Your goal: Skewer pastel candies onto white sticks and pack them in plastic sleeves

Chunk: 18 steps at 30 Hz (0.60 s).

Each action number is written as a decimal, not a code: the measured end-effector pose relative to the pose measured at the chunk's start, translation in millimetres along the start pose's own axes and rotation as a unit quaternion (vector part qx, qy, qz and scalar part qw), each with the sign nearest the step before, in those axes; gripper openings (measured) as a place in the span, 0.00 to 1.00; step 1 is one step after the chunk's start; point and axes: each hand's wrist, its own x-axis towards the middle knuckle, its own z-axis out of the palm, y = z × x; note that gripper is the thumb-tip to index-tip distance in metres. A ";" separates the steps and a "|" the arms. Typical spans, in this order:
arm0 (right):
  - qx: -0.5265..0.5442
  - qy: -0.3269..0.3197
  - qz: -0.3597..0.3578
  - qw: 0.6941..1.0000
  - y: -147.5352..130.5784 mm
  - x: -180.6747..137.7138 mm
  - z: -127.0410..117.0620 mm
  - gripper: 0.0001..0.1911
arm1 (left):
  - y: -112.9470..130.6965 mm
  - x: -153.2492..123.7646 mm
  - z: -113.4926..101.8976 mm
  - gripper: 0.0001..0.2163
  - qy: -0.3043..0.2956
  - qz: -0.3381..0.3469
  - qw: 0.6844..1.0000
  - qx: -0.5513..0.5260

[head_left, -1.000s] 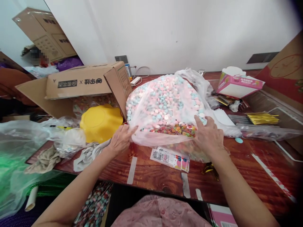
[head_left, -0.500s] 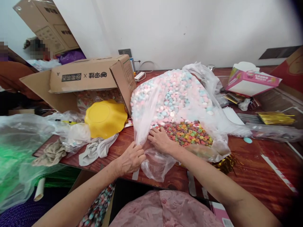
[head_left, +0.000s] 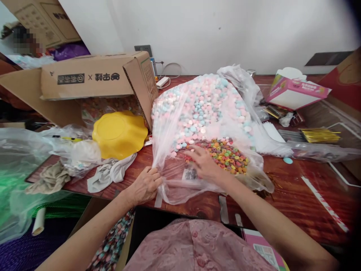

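Observation:
A big clear plastic bag (head_left: 180,188) lies on the red-brown wooden table (head_left: 296,199), holding pastel pink, white and blue candies (head_left: 203,105) behind a smaller heap of bright multicoloured ring candies (head_left: 225,154). My left hand (head_left: 145,185) is closed, pinching the bag's left front edge near the table's edge. My right hand (head_left: 204,165) lies flat with fingers spread, inside the bag's mouth, at the front of the ring candies. A printed label (head_left: 189,174) shows through the plastic under it.
An upturned yellow bowl (head_left: 118,132) sits left of the bag, with an open cardboard box (head_left: 93,79) behind it. Rags and crumpled plastic (head_left: 76,162) lie at the left. A pink-and-white box (head_left: 296,94), gold twist ties (head_left: 320,135) and a loose blue candy (head_left: 287,160) are on the right.
The bag has been pulled toward me and over the printed label. My right hand moved from the bag's right side into its mouth; my left hand dropped to grip the front edge.

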 end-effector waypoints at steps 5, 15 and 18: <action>0.068 0.073 0.088 0.991 28.4 -29.5 -41.1 0.13 | 6.1 -26.2 -14.5 0.03 -0.059 -0.033 0.997 -0.033; -0.093 -0.151 -0.003 0.984 -31.5 -57.6 -29.3 0.12 | 46.1 38.4 -46.2 0.26 0.051 0.042 0.994 -0.092; -0.096 -0.222 -0.030 0.970 -49.8 -56.4 -28.8 0.11 | 37.4 71.5 -26.8 0.22 0.012 -0.017 0.999 -0.037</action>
